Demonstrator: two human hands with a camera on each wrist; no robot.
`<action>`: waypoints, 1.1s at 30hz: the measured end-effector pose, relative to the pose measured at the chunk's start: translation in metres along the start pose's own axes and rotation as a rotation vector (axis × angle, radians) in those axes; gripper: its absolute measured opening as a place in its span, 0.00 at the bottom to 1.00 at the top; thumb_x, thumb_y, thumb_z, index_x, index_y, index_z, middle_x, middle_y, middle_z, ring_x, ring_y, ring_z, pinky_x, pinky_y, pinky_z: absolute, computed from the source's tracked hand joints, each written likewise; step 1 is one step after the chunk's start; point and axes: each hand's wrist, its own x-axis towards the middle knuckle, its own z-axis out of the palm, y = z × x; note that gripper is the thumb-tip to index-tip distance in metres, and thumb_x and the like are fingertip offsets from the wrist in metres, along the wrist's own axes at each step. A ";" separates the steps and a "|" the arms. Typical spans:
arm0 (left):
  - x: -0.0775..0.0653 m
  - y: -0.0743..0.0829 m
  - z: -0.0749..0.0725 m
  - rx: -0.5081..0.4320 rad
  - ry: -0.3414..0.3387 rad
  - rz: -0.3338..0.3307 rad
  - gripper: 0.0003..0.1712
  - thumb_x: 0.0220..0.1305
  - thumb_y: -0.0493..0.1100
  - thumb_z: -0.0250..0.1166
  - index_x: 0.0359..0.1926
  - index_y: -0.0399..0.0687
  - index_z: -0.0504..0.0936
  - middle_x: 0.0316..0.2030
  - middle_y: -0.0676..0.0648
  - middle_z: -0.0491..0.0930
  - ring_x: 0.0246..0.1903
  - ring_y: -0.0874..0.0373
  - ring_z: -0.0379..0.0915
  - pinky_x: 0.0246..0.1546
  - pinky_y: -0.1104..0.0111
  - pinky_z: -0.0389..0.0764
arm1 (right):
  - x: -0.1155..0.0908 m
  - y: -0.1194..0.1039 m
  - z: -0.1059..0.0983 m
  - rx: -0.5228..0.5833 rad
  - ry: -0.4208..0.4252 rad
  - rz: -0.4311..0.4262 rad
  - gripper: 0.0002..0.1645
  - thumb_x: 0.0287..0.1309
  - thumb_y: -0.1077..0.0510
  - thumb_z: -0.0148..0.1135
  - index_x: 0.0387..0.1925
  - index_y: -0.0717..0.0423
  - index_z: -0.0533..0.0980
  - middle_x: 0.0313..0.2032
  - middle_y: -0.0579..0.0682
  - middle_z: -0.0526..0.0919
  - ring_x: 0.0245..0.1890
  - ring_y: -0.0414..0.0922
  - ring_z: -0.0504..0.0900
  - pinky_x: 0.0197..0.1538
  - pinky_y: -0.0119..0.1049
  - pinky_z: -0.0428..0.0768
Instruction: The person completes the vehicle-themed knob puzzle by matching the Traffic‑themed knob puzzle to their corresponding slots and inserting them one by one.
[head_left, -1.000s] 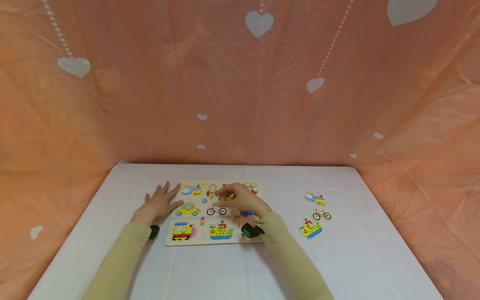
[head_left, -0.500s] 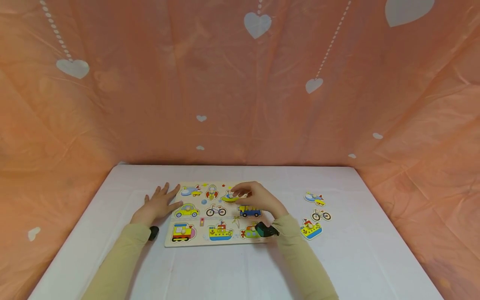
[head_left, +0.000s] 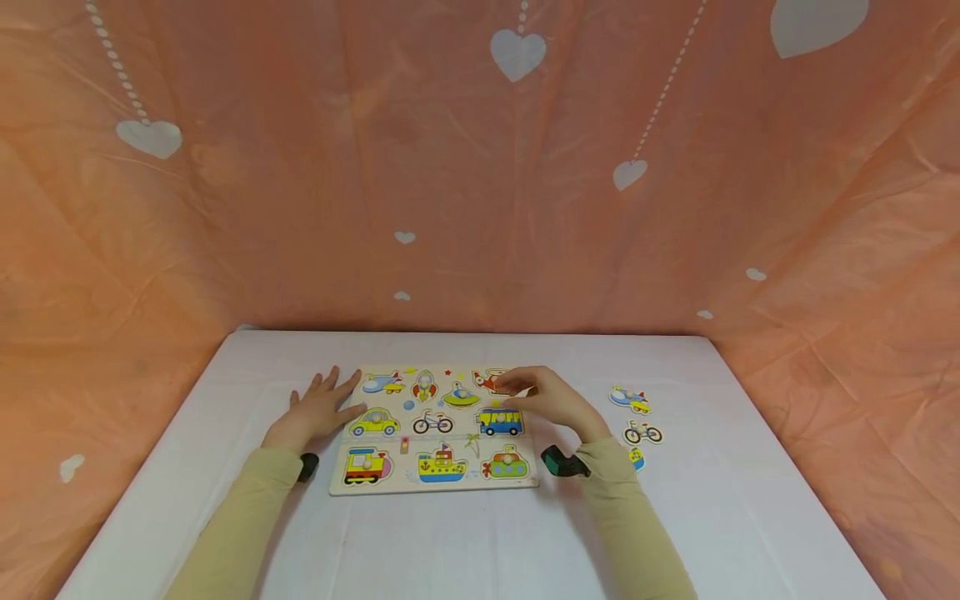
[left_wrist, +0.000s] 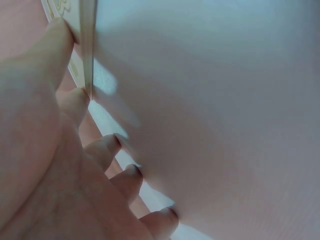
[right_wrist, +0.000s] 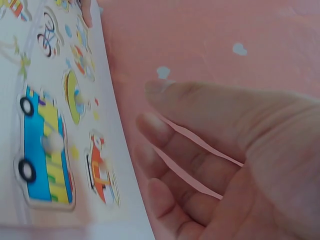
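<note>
A wooden puzzle board (head_left: 401, 482) with vehicle pictures lies on the table. My left hand (head_left: 311, 412) spreads its fingers at the board's left edge; in the left wrist view its thumb (left_wrist: 57, 45) touches the board and the other fingertips reach the table. Over the upper right corner hovers my right hand (head_left: 551, 396), fingers loosely bent and holding nothing. Closest to it are the red helicopter piece (right_wrist: 102, 170) and the blue-yellow bus piece (right_wrist: 42, 150). Knobs show on several seated pieces, such as the car (head_left: 375, 422), rocket (head_left: 424, 386) and submarine (head_left: 506, 463).
Right of the board lie a loose airplane piece (head_left: 630, 399), a bicycle piece (head_left: 643, 432) and a ship piece (head_left: 637, 458), the last mostly covered by the right sleeve (head_left: 630, 508). A pink curtain (head_left: 480, 275) with white hearts stands behind the white table (head_left: 420, 550).
My right hand has moved rightward across the board, uncovering the flying saucer, bus and submarine. Its sleeve now covers most of the loose ship piece. The left hand has stayed put.
</note>
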 end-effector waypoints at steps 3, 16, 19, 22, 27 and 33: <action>0.001 0.000 0.000 0.003 0.000 0.002 0.46 0.65 0.61 0.58 0.74 0.45 0.51 0.71 0.27 0.39 0.68 0.26 0.29 0.59 0.30 0.32 | -0.005 0.006 -0.005 -0.004 0.007 -0.003 0.20 0.56 0.62 0.68 0.50 0.63 0.79 0.46 0.53 0.83 0.44 0.48 0.79 0.49 0.47 0.76; 0.002 0.000 -0.001 0.006 0.001 0.004 0.45 0.65 0.60 0.58 0.74 0.45 0.51 0.71 0.27 0.39 0.68 0.26 0.29 0.59 0.30 0.32 | -0.030 0.033 -0.029 -0.014 0.035 0.030 0.20 0.57 0.67 0.63 0.52 0.68 0.76 0.42 0.58 0.83 0.42 0.47 0.80 0.48 0.42 0.77; 0.002 0.000 -0.001 0.008 0.002 0.006 0.45 0.65 0.60 0.58 0.74 0.45 0.51 0.71 0.27 0.39 0.68 0.26 0.29 0.59 0.30 0.32 | -0.037 0.037 -0.035 -0.006 0.042 0.038 0.19 0.58 0.67 0.62 0.52 0.68 0.76 0.42 0.59 0.83 0.42 0.49 0.80 0.48 0.42 0.77; 0.002 0.001 0.000 0.006 0.003 0.006 0.45 0.65 0.60 0.58 0.74 0.45 0.51 0.71 0.27 0.39 0.68 0.26 0.29 0.59 0.30 0.32 | -0.045 0.042 -0.040 -0.007 0.061 0.053 0.19 0.59 0.66 0.62 0.52 0.68 0.76 0.42 0.59 0.83 0.42 0.50 0.80 0.47 0.40 0.78; 0.002 0.001 0.001 0.005 0.003 0.005 0.45 0.65 0.60 0.58 0.74 0.45 0.51 0.71 0.27 0.39 0.68 0.26 0.29 0.59 0.30 0.32 | -0.060 0.049 -0.051 -0.032 0.095 0.072 0.18 0.60 0.65 0.62 0.51 0.68 0.77 0.42 0.60 0.83 0.42 0.49 0.81 0.46 0.39 0.78; 0.002 -0.002 0.003 0.008 0.004 0.007 0.46 0.65 0.61 0.58 0.74 0.45 0.51 0.71 0.27 0.39 0.68 0.26 0.29 0.59 0.30 0.32 | -0.079 0.059 -0.062 -0.040 0.115 0.109 0.19 0.61 0.63 0.62 0.52 0.67 0.77 0.44 0.59 0.83 0.44 0.51 0.81 0.48 0.39 0.78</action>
